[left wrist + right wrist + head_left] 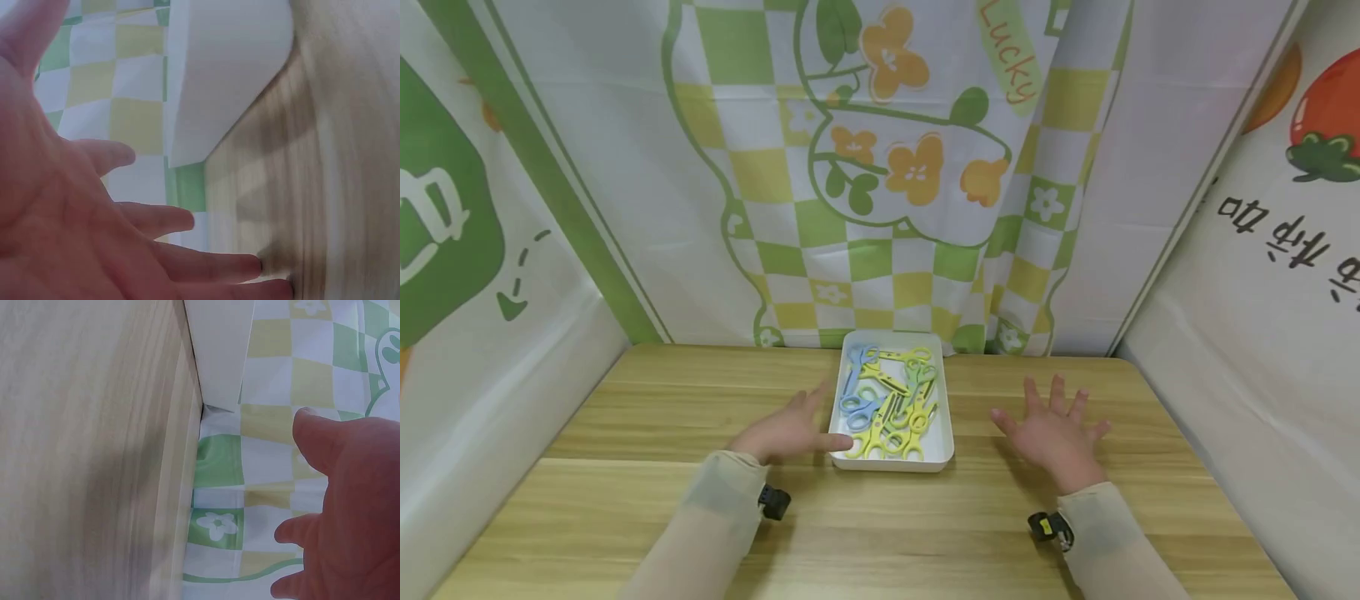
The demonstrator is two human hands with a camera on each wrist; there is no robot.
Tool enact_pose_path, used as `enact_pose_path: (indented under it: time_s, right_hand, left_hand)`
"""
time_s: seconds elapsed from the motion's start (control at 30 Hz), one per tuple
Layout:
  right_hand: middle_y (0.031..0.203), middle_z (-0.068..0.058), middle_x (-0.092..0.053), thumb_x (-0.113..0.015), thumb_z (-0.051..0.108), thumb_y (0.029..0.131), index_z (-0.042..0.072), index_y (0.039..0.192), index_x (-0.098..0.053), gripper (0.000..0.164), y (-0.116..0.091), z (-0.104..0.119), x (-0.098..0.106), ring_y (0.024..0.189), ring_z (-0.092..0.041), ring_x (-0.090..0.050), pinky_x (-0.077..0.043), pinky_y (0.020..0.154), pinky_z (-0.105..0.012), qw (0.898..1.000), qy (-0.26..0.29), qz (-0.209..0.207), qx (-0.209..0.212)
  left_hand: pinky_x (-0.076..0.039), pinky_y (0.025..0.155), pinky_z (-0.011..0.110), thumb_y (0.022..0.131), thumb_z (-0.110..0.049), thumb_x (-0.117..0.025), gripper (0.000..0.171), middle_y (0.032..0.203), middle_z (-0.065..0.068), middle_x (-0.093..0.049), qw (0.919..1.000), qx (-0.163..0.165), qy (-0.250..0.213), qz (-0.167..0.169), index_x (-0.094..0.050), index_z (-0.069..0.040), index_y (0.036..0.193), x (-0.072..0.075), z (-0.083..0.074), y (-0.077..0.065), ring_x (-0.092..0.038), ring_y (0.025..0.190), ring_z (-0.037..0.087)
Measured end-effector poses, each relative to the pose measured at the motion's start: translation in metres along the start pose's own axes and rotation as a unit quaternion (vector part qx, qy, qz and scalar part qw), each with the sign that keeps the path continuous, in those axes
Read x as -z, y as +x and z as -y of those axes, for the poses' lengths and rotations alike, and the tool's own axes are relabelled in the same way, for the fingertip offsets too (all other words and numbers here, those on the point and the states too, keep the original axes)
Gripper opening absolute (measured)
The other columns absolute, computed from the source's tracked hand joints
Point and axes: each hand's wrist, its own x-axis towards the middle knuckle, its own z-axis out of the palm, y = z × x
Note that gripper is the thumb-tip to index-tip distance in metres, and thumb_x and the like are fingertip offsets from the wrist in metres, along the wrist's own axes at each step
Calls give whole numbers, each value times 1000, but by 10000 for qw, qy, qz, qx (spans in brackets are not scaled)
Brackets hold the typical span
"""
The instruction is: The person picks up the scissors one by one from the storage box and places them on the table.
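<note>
A shallow white tray [891, 466] sits on the wooden table near its back edge. Several pairs of scissors lie jumbled inside it: yellow scissors [877, 427], blue scissors [860, 408] and green scissors [917, 375]. My left hand [786, 429] is at the tray's left side, fingers extended, with the thumb reaching over the near left rim; contact with the rim cannot be told. To the right of the tray, apart from it, is my right hand [1056, 437], its fingers straight and spread. Neither hand holds anything. The wrist views show the tray's white outer walls [231, 69].
The wooden table [895, 542] meets a checked green, yellow and white curtain [880, 250] right behind the tray. Printed fabric walls [1262, 333] close in both sides. A small black camera is worn at each wrist.
</note>
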Motion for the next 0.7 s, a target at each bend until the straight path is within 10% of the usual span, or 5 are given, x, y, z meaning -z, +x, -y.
enact_pose_path:
  time_s: [0.7]
  right_hand:
    - [157,-33,11,-20,90,81,11,161,-11,112,-3,6,0,132,-66,15,15,82,-86,9997,145,200,-11]
  left_hand:
    - [-27,106,68,72,-63,-80,123,148,33,-38,9936,332,1072,139,-12,-13,161,-4,-1,1,-32,134,56]
